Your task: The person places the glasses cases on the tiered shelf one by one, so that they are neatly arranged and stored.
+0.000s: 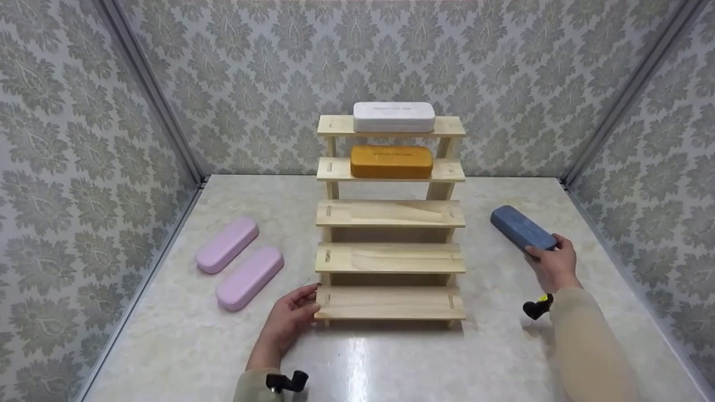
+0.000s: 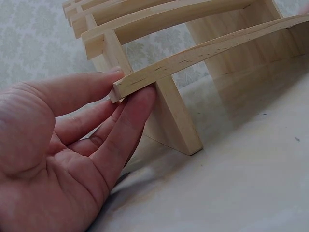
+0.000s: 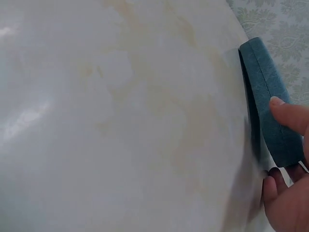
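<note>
A tiered wooden shelf rack point(image 1: 391, 212) stands mid-table in the head view. My left hand point(image 1: 287, 318) pinches the left end of its lowest board point(image 2: 159, 70), thumb above and fingers below, as the left wrist view shows. On the right, my right hand point(image 1: 556, 261) grips the near end of a blue glasses case point(image 1: 519, 228). In the right wrist view the thumb lies on the case's side point(image 3: 270, 92), and some fingertips are hidden behind it. A white glasses case point(image 1: 394, 117) sits on the top board, and an orange glasses case point(image 1: 391, 162) on the one below.
Two pink glasses cases point(image 1: 228, 245) lie side by side, slanted, on the table point(image 1: 167, 346) left of the rack. Patterned walls point(image 1: 251, 84) enclose the table at the back and both sides. Small black cameras point(image 1: 287, 381) are on both wrists.
</note>
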A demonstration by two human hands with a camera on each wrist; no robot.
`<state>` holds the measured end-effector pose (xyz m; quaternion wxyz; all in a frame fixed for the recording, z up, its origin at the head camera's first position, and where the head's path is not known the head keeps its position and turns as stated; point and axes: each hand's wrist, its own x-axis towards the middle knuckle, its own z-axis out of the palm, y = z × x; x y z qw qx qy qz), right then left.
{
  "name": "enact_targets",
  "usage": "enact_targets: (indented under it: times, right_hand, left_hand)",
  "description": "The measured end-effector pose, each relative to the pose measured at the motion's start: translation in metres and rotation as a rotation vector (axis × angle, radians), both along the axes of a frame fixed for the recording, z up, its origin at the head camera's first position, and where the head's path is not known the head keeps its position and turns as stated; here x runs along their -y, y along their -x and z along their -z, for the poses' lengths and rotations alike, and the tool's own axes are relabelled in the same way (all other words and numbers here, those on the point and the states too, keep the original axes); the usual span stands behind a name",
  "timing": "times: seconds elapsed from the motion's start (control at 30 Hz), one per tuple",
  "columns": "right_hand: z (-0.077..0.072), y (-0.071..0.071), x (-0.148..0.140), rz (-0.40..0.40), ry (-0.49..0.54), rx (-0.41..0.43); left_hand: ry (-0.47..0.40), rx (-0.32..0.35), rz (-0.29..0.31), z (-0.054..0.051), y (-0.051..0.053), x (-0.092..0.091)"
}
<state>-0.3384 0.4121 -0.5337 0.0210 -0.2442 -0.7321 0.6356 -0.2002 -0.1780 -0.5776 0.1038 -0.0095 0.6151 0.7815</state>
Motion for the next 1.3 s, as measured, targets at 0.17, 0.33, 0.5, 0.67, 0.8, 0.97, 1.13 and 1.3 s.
enact_targets:
  times: [0.17,0.33,0.5,0.67,0.8,0.97,1.13,1.3]
  right_hand:
    - [-0.007,0.001,-0.002,0.014,-0.117,-0.009]
    - [-0.014,-0.001,-0.003,0.076,-0.019,-0.049]
    - [-0.016,-0.007,-0.006,0.107,0.013,-0.076]
    - [-0.017,-0.015,-0.01,0.128,0.02,-0.094]
    - [-0.021,-0.021,-0.012,0.157,0.102,-0.13]
    - [-0.03,-0.027,-0.013,0.207,0.271,-0.213]
    - [-0.041,-0.033,-0.012,0.225,0.341,-0.299]
    - [-0.054,-0.039,-0.01,0.22,0.325,-0.331]
  left_hand:
    - [-0.01,-0.004,-0.012,0.0,-0.001,0.0]
    - [0.002,0.005,-0.014,-0.003,-0.001,0.0]
    - [0.021,0.01,-0.004,-0.001,0.0,0.0]
    - [0.025,0.0,0.0,0.0,0.0,0.001]
    - [0.025,-0.013,0.001,0.0,0.0,0.001]
    - [-0.006,-0.006,-0.002,0.0,0.0,0.0]
    - [-0.01,-0.002,-0.012,-0.002,-0.001,-0.001]
    - [0.007,-0.005,-0.014,-0.003,-0.001,-0.001]
